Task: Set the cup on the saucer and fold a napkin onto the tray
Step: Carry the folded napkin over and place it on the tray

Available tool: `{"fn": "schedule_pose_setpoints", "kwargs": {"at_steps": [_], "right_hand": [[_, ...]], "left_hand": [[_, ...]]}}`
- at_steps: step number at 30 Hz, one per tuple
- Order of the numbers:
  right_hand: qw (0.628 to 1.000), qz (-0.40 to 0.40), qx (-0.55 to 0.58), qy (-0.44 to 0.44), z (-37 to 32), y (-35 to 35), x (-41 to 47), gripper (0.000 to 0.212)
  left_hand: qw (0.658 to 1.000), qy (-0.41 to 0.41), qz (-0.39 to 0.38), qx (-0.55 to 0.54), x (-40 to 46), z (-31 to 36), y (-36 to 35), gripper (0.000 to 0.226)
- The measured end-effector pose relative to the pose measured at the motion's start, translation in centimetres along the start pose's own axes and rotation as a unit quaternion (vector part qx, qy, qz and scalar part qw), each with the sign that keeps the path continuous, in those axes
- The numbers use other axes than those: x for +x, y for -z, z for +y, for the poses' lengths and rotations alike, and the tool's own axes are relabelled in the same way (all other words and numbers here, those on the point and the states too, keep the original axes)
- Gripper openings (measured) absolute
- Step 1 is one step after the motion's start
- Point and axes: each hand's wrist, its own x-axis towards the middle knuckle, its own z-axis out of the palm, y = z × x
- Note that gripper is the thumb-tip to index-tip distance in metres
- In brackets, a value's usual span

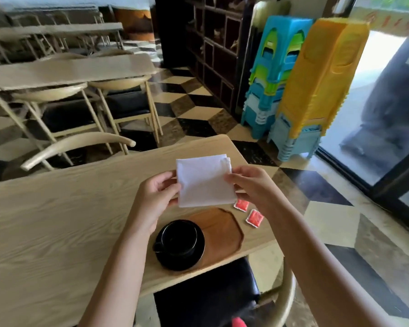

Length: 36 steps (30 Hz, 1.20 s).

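Note:
A black cup (pixel 178 237) stands upright on a black saucer (pixel 198 256), its handle pointing left. Both rest on the left part of a brown wooden tray (pixel 224 232) near the table's front edge. I hold a white napkin (pixel 204 180), folded into a square, in the air above the tray's far end. My left hand (pixel 157 193) pinches its left edge and my right hand (pixel 250 185) pinches its right edge.
Two red sachets (pixel 248 211) lie on the light wooden table (pixel 57 220) just right of the tray. A black-cushioned chair (pixel 213 296) sits under the table's front edge. Stacked plastic stools (pixel 300 79) stand at the right, with other tables and chairs behind.

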Motion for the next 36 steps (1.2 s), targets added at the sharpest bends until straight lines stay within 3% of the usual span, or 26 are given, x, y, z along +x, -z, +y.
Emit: {"fn": "schedule_pose_setpoints", "kwargs": {"at_steps": [9,13,19,24,30,36], "right_hand": [[0.994,-0.094,-0.055,0.013,3.9,2.3,8.9,0.009],[0.992,-0.087,-0.090,-0.012,7.9,4.0,11.0,0.008],[0.982,-0.072,-0.162,-0.072,15.0,5.8,12.8,0.009],[0.975,-0.068,-0.196,-0.085,19.0,5.4,13.8,0.008],[0.958,-0.070,-0.272,-0.057,20.7,4.5,14.5,0.011],[0.945,-0.084,-0.312,-0.054,21.9,3.8,14.4,0.015]], "left_hand": [[0.977,0.043,0.200,0.063,3.2,-5.3,-4.1,0.033],[0.965,0.069,0.228,0.113,4.2,-9.0,-6.9,0.030],[0.948,0.121,0.204,0.212,4.4,-14.8,-10.7,0.030],[0.944,0.179,0.170,0.220,4.3,-17.4,-12.2,0.032],[0.925,0.178,0.117,0.313,3.0,-19.7,-14.2,0.065],[0.842,0.089,0.020,0.531,-0.3,-21.7,-15.9,0.069]]}}
